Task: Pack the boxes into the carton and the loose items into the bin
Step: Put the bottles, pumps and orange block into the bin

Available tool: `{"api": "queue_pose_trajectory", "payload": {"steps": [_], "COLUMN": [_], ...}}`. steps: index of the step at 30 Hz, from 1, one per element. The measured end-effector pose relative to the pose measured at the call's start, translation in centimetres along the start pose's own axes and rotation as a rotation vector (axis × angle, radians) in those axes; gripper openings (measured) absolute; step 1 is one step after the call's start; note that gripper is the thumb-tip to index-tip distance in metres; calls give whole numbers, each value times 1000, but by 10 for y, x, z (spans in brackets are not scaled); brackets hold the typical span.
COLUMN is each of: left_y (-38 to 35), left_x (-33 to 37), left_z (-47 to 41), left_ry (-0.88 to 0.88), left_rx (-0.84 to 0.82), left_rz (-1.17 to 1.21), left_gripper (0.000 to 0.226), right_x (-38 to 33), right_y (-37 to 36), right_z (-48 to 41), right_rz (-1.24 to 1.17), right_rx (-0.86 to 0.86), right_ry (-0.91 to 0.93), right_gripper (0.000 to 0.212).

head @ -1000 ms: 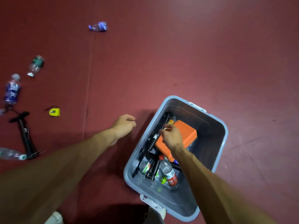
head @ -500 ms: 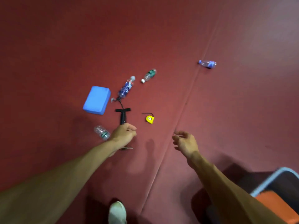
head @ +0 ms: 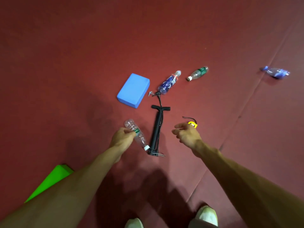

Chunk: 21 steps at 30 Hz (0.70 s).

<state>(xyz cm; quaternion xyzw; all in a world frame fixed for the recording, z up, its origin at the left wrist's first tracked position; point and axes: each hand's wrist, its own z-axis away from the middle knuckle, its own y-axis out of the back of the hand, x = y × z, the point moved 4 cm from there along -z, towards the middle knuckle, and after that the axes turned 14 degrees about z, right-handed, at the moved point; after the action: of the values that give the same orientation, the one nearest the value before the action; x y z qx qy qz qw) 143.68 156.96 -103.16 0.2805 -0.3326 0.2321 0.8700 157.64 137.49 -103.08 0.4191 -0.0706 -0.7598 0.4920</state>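
Loose items lie on the red floor. My left hand (head: 122, 137) hangs with curled fingers and overlaps a clear bottle with a green label (head: 137, 134); no grasp on it shows. A black hand pump (head: 157, 129) lies just to the right of that bottle. My right hand (head: 187, 134) hovers open, fingers apart, partly covering a yellow tape measure (head: 192, 125). Farther off lie a blue foam block (head: 134, 90), a blue-labelled bottle (head: 169, 83), a green-labelled bottle (head: 198, 73) and a crushed blue bottle (head: 276, 72). The bin and the carton are out of view.
A bright green block (head: 49, 181) shows at the lower left behind my left forearm. My two shoes, the left one (head: 134, 223) and the right one (head: 206, 214), are at the bottom edge. Seams in the floor mat (head: 246, 104) run diagonally on the right.
My view swung left from the grey bin to the scattered items. My right hand left the bin with nothing in it. Both hands now hang over the bottle, pump and tape measure.
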Motion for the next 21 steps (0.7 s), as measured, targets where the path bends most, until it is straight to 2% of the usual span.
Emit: {"api": "queue_pose_trajectory", "payload": {"steps": [6,8,10,13,16,18,21], "left_y": [-48,-61,-74,-99,-119,-126,-125], "left_x": [-91,-115,-133,-152,-167,-176,-193], "left_z": [-93,-127,-156,-192,-210,-214,-221], "left_ry": [77,93,93,65,42,44,93], "left_rx": [91,121,169,233,286,280,247], "left_rz": [50,76,110,148,70,53,29], "left_gripper": [28,38,61,80,93,89,101], "right_x": [52,72,91,111,121,124,131], "right_y": [-87,-111,-134,-165,-195,-208,-211], "right_z": [-119,-153,-186,-229,-248,-250,-239], "right_rz": [101,154,183,138,129,197,211], "right_rx": [-41,-53,-47,-20,13,13,-58], "right_ry": [19,0,-21,-81,-74,-49,-104], "right_gripper": [19,33,47,78,98,94,72]}}
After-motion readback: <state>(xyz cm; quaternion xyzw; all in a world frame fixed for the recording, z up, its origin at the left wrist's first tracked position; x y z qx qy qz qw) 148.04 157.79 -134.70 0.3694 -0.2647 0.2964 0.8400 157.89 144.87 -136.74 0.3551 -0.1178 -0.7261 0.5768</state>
